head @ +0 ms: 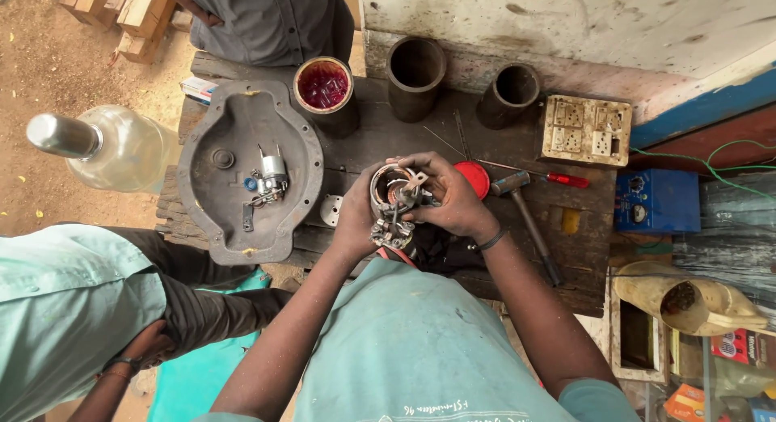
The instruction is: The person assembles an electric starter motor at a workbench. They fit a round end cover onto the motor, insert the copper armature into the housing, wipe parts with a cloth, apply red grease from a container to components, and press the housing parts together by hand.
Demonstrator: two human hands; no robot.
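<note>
Both hands hold a round metal motor part (394,204) over the wooden workbench (453,139). The left hand (358,216) cups its side, fingers curled; the right hand (449,194) is closed over its top, fingertips pinching the rim. Just right of the right hand lie a red lid (474,178) and a hammer (527,216); left of the left hand sits a grey metal cover (234,123).

Both forearms are stretched forward and brought together above the middle. The left hand (358,216) is curled with its palm turned to the right. The right hand (453,197) is bent inward, fingers closed.
</note>
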